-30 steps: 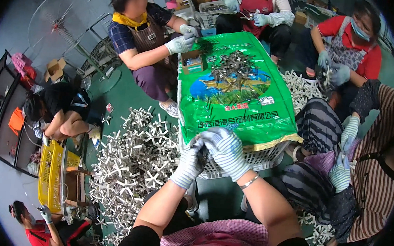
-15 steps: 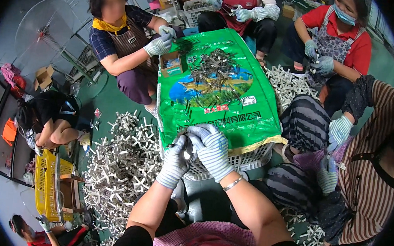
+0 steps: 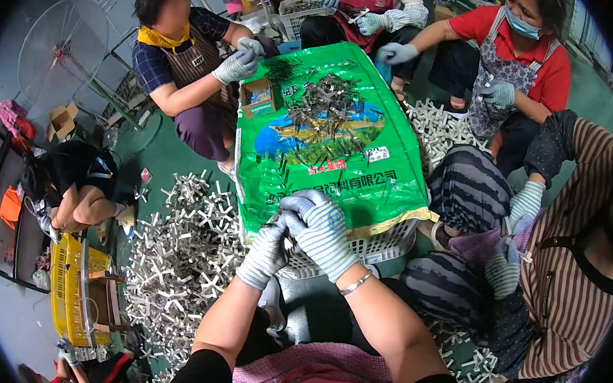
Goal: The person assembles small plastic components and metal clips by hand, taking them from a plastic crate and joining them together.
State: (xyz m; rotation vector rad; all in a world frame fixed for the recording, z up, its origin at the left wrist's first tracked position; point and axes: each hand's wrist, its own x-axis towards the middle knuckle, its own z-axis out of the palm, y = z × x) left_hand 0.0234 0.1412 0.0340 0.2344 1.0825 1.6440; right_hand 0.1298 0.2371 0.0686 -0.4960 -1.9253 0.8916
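Note:
My left hand [image 3: 264, 254] and my right hand [image 3: 320, 234], both in striped knit work gloves, are closed and pressed together at the near edge of a green printed sack [image 3: 404, 188]. Small dark bits show at the fingertips, but the fingers cover most of whatever is between them. A heap of thin dark metal pieces [image 3: 327, 107] lies on the far half of the sack, with a few strays scattered closer to me. Under the sack stands a white plastic crate [image 3: 392, 245], its slotted side showing to the right of my hands.
A large pile of pale cross-shaped pieces [image 3: 185, 268] covers the floor on my left; another pile [image 3: 444, 134] lies beyond the sack. A small open box [image 3: 258, 95] sits at the sack's far left. Several gloved co-workers sit around. A yellow crate [image 3: 68, 291] stands far left.
A pale bit seen between my hands is now hidden; my hands stay together. The co-worker in the red top has stretched an arm toward the sack. The whole view has shifted slightly.

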